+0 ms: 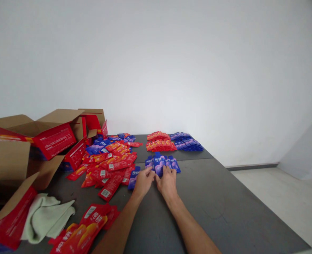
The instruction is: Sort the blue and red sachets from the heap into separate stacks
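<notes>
Several blue-purple pouches with a printed fruit picture lie in an overlapping row in front of me, and one blue pouch (pixel 159 165) sits on top in the middle. My right hand (pixel 167 181) has its thumb at that pouch's lower edge and its fingers on its right side. My left hand (pixel 144 180) is closed, its curled fingertips at the lower left of the row; what lies under them is partly hidden. Left of that hand lies another blue pouch (pixel 133 177), apart from the row.
Behind the row are stacks of red pouches (pixel 161 145) and blue pouches (pixel 189 144). Mixed loose pouches (pixel 113 158) heap on the left. Open cardboard boxes (pixel 56 137), a pale cloth (pixel 47 217) and more red pouches (pixel 84 229) occupy the dark table's (pixel 214 208) left side.
</notes>
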`<state>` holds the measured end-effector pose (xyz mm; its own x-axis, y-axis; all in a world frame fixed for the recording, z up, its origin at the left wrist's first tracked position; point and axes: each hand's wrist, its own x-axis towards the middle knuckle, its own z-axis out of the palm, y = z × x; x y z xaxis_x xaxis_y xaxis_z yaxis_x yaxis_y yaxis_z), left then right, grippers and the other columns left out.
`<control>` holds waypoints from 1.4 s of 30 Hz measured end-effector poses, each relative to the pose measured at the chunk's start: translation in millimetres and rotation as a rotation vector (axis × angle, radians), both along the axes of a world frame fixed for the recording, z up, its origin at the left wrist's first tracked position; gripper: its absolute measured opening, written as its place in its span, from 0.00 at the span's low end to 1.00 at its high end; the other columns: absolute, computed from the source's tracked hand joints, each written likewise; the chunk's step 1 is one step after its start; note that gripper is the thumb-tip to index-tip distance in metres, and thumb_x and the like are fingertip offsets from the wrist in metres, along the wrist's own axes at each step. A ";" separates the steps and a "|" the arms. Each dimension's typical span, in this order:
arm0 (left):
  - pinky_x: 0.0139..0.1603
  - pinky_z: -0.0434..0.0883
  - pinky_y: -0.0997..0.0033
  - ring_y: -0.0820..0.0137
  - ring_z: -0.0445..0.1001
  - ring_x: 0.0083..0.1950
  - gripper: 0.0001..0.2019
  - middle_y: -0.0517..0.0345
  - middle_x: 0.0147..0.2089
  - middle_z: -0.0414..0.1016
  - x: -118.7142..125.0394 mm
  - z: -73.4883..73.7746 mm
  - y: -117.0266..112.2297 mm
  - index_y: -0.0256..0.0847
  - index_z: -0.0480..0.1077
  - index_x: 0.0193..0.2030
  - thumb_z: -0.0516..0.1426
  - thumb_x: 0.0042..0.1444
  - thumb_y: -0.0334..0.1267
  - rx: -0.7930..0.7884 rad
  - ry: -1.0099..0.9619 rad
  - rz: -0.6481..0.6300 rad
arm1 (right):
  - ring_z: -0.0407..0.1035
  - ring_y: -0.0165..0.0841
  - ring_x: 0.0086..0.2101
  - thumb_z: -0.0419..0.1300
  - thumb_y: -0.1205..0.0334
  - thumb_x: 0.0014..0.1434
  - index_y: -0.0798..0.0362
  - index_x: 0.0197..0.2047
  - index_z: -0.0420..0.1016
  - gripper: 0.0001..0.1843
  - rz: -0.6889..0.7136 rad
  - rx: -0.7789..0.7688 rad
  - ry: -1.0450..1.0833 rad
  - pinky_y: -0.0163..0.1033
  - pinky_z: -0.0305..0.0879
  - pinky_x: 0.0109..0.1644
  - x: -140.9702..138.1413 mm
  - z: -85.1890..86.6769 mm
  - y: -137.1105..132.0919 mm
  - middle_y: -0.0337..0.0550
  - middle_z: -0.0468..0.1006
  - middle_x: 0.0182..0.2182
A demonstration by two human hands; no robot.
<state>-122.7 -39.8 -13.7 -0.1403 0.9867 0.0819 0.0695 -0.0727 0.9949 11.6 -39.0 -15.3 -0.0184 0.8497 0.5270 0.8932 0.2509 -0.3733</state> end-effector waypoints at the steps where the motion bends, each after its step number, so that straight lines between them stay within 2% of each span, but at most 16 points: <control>1: 0.45 0.77 0.66 0.63 0.80 0.47 0.23 0.49 0.52 0.80 -0.5 0.2 -0.6 0.35 0.73 0.57 0.60 0.56 0.41 -0.013 0.016 -0.004 | 0.65 0.52 0.52 0.60 0.56 0.58 0.64 0.56 0.73 0.26 -0.043 -0.009 0.009 0.50 0.55 0.57 6.3 -0.4 4.9 0.65 0.73 0.54; 4: 0.47 0.76 0.67 0.62 0.80 0.48 0.22 0.50 0.50 0.81 -6.0 0.9 -2.6 0.36 0.73 0.57 0.58 0.57 0.41 0.002 0.123 0.035 | 0.65 0.50 0.51 0.59 0.53 0.59 0.62 0.55 0.73 0.26 -0.162 -0.041 0.010 0.48 0.54 0.56 26.6 0.0 18.6 0.63 0.73 0.54; 8: 0.55 0.71 0.68 0.65 0.78 0.53 0.19 0.47 0.53 0.79 -17.4 0.4 -6.9 0.36 0.74 0.55 0.54 0.59 0.38 0.077 0.395 0.065 | 0.65 0.47 0.48 0.58 0.52 0.59 0.60 0.50 0.75 0.23 -0.253 -0.138 -0.019 0.45 0.53 0.53 45.2 0.6 31.7 0.59 0.76 0.49; 11: 0.57 0.69 0.68 0.66 0.76 0.54 0.18 0.45 0.54 0.78 -25.0 -0.6 -10.4 0.35 0.74 0.55 0.52 0.60 0.33 0.092 0.645 0.092 | 0.65 0.47 0.48 0.58 0.50 0.59 0.59 0.48 0.76 0.22 -0.292 -0.184 -0.039 0.43 0.53 0.52 48.2 -2.4 37.8 0.58 0.76 0.48; 14: 0.61 0.65 0.65 0.63 0.73 0.56 0.17 0.43 0.54 0.77 -31.7 -0.5 -12.2 0.33 0.75 0.53 0.51 0.60 0.31 0.111 0.878 0.151 | 0.64 0.47 0.49 0.58 0.50 0.60 0.59 0.48 0.76 0.22 -0.303 -0.230 -0.050 0.43 0.54 0.50 46.9 -7.0 41.5 0.58 0.75 0.49; 19: 0.61 0.63 0.61 0.60 0.72 0.55 0.16 0.45 0.50 0.77 -40.9 2.2 -14.8 0.35 0.77 0.49 0.53 0.57 0.31 0.074 1.092 0.177 | 0.62 0.48 0.50 0.57 0.49 0.60 0.58 0.51 0.75 0.24 -0.321 -0.271 -0.067 0.44 0.55 0.48 46.6 -11.7 45.4 0.58 0.74 0.51; 25: 0.52 0.66 0.56 0.53 0.70 0.55 0.17 0.43 0.52 0.75 -41.2 8.5 -28.1 0.40 0.75 0.51 0.55 0.56 0.38 -0.079 1.233 0.250 | 0.61 0.48 0.51 0.56 0.48 0.61 0.56 0.54 0.74 0.25 -0.322 -0.296 -0.055 0.44 0.56 0.49 48.2 -14.2 48.1 0.58 0.71 0.54; 30: 0.51 0.67 0.55 0.50 0.70 0.55 0.18 0.39 0.52 0.73 -38.3 14.5 -34.0 0.39 0.74 0.51 0.57 0.54 0.41 -0.176 1.282 0.266 | 0.61 0.50 0.51 0.57 0.48 0.60 0.55 0.54 0.75 0.25 -0.302 -0.257 -0.025 0.47 0.58 0.48 48.9 -15.1 47.2 0.59 0.70 0.55; 34: 0.51 0.67 0.50 0.47 0.70 0.55 0.21 0.36 0.53 0.73 -37.9 14.9 -33.6 0.37 0.71 0.53 0.57 0.53 0.41 -0.200 1.283 0.299 | 0.60 0.52 0.51 0.58 0.49 0.59 0.55 0.53 0.76 0.24 -0.274 -0.219 -0.006 0.50 0.59 0.47 48.7 -10.1 42.3 0.60 0.70 0.56; 38: 0.54 0.65 0.47 0.46 0.69 0.56 0.23 0.38 0.53 0.73 -40.7 13.2 -32.6 0.37 0.71 0.53 0.59 0.52 0.45 -0.195 1.272 0.277 | 0.58 0.53 0.52 0.59 0.52 0.59 0.54 0.57 0.74 0.25 -0.236 -0.157 0.012 0.52 0.59 0.49 42.2 -1.9 34.6 0.59 0.66 0.60; 42: 0.53 0.67 0.50 0.46 0.68 0.58 0.24 0.39 0.53 0.74 -42.9 15.2 -32.0 0.39 0.71 0.54 0.60 0.50 0.44 -0.196 1.242 0.259 | 0.57 0.52 0.54 0.59 0.57 0.59 0.53 0.55 0.76 0.21 -0.102 -0.070 0.020 0.52 0.58 0.53 23.4 2.2 24.0 0.53 0.66 0.62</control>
<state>-165.6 -71.8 1.5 -0.2634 0.9526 0.1524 0.9438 0.2218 0.2450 34.9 -15.0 -13.1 0.0802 0.8815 0.4653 0.9051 0.1312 -0.4044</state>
